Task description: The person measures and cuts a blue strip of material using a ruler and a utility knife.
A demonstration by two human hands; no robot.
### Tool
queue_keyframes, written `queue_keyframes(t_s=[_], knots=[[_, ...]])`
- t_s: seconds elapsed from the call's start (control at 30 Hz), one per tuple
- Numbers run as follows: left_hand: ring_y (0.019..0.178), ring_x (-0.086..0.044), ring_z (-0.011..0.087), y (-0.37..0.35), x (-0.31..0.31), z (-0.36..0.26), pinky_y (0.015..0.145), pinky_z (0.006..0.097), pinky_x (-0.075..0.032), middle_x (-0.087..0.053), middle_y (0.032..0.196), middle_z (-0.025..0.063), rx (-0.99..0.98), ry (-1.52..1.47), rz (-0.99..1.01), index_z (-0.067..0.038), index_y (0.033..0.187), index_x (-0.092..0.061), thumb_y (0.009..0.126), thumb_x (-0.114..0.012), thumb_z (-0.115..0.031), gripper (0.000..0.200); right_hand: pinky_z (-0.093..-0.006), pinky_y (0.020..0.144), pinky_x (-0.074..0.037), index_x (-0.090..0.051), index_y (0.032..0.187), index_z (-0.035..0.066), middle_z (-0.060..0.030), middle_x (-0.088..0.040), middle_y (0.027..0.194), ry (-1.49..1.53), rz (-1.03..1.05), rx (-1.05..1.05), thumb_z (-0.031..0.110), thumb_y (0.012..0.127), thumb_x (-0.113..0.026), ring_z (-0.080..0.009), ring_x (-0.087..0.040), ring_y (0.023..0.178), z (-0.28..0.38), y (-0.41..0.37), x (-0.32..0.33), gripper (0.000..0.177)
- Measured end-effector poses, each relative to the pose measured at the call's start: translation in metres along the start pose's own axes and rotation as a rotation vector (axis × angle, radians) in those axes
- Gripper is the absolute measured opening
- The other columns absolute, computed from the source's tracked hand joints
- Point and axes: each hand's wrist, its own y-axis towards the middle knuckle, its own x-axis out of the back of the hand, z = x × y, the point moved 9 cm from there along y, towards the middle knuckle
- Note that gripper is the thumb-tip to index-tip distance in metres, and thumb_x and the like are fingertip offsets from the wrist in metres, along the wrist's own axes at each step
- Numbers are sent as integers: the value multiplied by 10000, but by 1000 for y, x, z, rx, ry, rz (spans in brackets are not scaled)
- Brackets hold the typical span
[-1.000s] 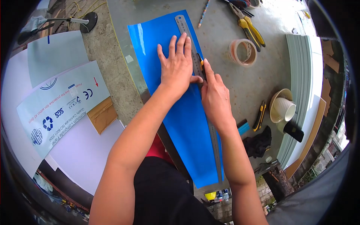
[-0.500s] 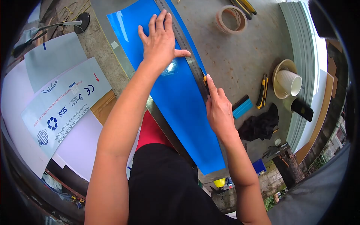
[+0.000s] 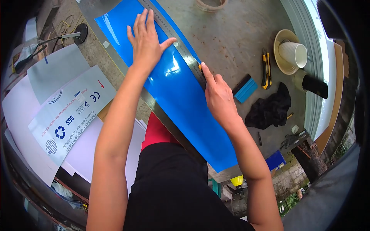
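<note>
A long strip of glossy blue film (image 3: 181, 107) lies slantwise over the table, with a metal ruler (image 3: 166, 27) along its right side. My left hand (image 3: 148, 46) rests on the film with its fingers spread, the thumb reaching to the ruler's edge. My right hand (image 3: 221, 94) is closed around a cutter knife (image 3: 200, 67), of which only a small yellow and dark front part shows. Its tip is at the right edge of the ruler, near the ruler's lower end. The rest of the knife is hidden by my fingers.
On the grey table (image 3: 227, 42) to the right are a blue squeegee (image 3: 246, 91), another cutter knife (image 3: 266, 69), a black cloth (image 3: 269, 106), a bowl (image 3: 280, 57) with a white cup (image 3: 295, 54), and a phone (image 3: 315, 86). Printed panels (image 3: 73, 111) lie at the left.
The camera view has shifted, so the pliers-like tool at the top is gone and the tape roll is partly cut off. Both hands keep nearly the same hold on the film and knife.
</note>
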Motion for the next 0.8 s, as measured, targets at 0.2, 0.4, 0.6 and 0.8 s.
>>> queue_keyframes(t_s=[0.2,0.4,0.6,0.8], knots=[[1567,-224,337,-98,8,-88,1238,649,-109,-325,1640,134,41,-96,218,-24,1586,-318,707,-891,-520,1160,-492,880,-521,-361,1610,120,-206,-571,1028,-12,-25,22,-22,914,-582,-376,-627,906,0,-1,-1,744],[1569,-209,342,-130,-9,-117,1217,695,-107,-298,1654,118,150,-91,320,-12,1574,-341,682,-903,-494,1159,-504,862,-534,-387,1590,96,-217,-598,1017,-2,-68,52,-35,885,-580,-395,-648,907,0,0,0,743],[1565,-216,357,-132,-14,-121,1204,710,-142,-302,1647,129,133,-20,312,3,1564,-349,653,-939,-430,1168,-506,876,-536,-402,1578,94,-241,-612,1059,14,-93,76,-47,883,-574,-417,-657,958,-3,-2,-3,730],[1571,-200,359,-133,-16,-122,1199,714,-122,-265,1671,144,143,-22,323,-15,1576,-324,658,-943,-431,1183,-505,886,-524,-404,1580,105,-236,-614,1053,18,-90,58,-21,916,-558,-415,-654,961,-16,-26,-6,693]])
